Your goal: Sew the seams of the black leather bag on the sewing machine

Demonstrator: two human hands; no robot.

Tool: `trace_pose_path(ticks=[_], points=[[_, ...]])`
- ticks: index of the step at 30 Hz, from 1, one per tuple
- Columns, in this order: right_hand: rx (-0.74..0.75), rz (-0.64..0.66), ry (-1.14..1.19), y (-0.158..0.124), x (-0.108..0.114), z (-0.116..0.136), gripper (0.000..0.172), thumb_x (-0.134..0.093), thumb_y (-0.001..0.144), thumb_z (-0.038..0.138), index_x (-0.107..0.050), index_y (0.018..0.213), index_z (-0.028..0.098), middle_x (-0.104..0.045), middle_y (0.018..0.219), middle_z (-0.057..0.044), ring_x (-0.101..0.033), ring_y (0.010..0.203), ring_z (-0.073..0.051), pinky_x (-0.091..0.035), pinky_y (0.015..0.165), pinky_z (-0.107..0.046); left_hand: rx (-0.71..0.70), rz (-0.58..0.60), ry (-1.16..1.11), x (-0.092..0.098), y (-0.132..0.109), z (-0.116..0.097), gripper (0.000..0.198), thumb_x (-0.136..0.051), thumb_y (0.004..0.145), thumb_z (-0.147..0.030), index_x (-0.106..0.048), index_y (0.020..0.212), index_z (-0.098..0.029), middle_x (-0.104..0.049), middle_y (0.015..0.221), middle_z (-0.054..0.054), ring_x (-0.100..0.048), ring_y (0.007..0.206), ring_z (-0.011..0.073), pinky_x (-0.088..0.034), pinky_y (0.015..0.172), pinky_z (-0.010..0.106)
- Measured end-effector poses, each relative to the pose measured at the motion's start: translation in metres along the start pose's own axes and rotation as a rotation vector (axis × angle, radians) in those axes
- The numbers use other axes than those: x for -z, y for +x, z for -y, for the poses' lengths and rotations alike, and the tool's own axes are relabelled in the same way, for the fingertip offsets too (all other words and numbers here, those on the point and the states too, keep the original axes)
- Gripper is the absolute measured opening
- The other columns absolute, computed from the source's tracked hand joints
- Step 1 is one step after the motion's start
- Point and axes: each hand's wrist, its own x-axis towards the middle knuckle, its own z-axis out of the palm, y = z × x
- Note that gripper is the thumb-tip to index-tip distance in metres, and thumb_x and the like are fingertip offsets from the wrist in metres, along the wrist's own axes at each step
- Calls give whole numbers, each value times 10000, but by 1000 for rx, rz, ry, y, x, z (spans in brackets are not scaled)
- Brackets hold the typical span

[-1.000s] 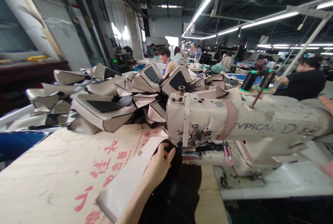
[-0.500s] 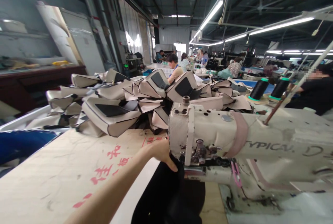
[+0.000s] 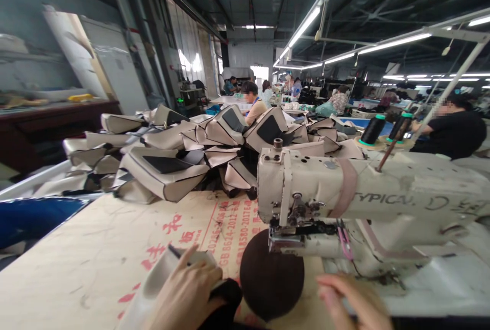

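Observation:
At the bottom centre, my left hand (image 3: 187, 289) is closed on a sewn cover piece (image 3: 143, 297), pale beige with black fabric on its right side. Much of the piece lies hidden behind my fingers and beyond the frame's lower edge. My right hand (image 3: 354, 302), slightly blurred, is at the lower right with fingers apart and nothing visible in them. Between the hands a dark round disc (image 3: 272, 279) shows below the needle end of a cream sewing machine (image 3: 306, 182). Neither hand touches the machine.
Beige and black sewn covers (image 3: 164, 171) are heaped behind the printed wooden board (image 3: 95, 253). Black thread cones (image 3: 373, 130) stand behind the machine, and a pink loop (image 3: 345, 245) hangs from it. A co-worker (image 3: 447, 125) sits at the right; others work farther back.
My left hand has drawn back from the machine head toward me, bringing the cover piece off the machine's arm. The dark disc is uncovered, and my right hand has come into view.

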Motion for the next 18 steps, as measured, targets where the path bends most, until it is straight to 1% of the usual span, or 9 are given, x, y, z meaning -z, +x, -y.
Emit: trace_pose_path(ticks=[2,3,5,8,9,11,13,15,18], points=[[-46,168,260,3,-51,35,347,-418,888,310,-399,1234,304,-636,763,15,-607,609,-140,-500,545,-236,19,22,24,-5,-3,-14,154,-589,710,-379,-632,706,-231,-676,765,32,-597,800,255,-373,760,370],[-89,197,332,8,-71,50,421,-412,894,313,-314,1301,269,-626,795,-3,-601,617,-134,-494,541,-232,40,31,25,-6,-3,-18,161,-583,711,-376,-629,714,-222,-674,769,38,-595,801,260,-377,734,362],[-207,113,412,20,-101,71,451,-387,909,335,-261,1319,196,-599,804,-27,-581,612,-127,-478,544,-230,81,41,17,-7,-6,-19,184,-572,716,-388,-630,733,-215,-673,770,43,-596,804,262,-381,718,352],[-308,-38,413,32,-122,77,356,-328,931,352,-348,1217,141,-534,670,-2,-530,544,-114,-443,526,-215,117,45,22,-8,-7,-13,215,-561,716,-411,-639,761,-215,-674,773,48,-602,801,262,-389,705,341],[-268,-28,361,33,-124,72,316,-321,934,345,-391,1168,143,-522,632,8,-522,523,-111,-425,511,-206,127,46,28,-8,-6,-12,221,-565,709,-414,-641,768,-215,-675,776,51,-605,796,263,-394,693,336],[-69,83,171,35,-120,54,242,-336,934,312,-472,1068,164,-557,627,3,-546,526,-112,-395,499,-196,135,50,37,-10,3,-14,230,-580,684,-413,-643,770,-209,-679,784,60,-615,786,267,-404,665,326],[177,237,-55,38,-103,34,200,-379,923,301,-534,969,183,-595,645,-6,-579,559,-127,-386,509,-203,130,55,44,-12,14,-19,241,-586,666,-406,-647,774,-200,-688,796,74,-626,793,277,-413,652,320],[348,318,-203,43,-77,20,191,-427,905,329,-564,923,196,-608,661,-10,-591,590,-145,-402,538,-224,122,73,39,-14,22,-23,247,-577,657,-387,-656,782,-189,-697,800,88,-635,803,287,-419,651,319],[381,186,-160,39,-45,17,198,-483,879,280,-551,1047,202,-628,760,-29,-599,667,-151,-447,611,-245,158,121,3,-14,8,-16,207,-533,656,-320,-662,744,-185,-699,756,83,-645,758,272,-422,617,305]])
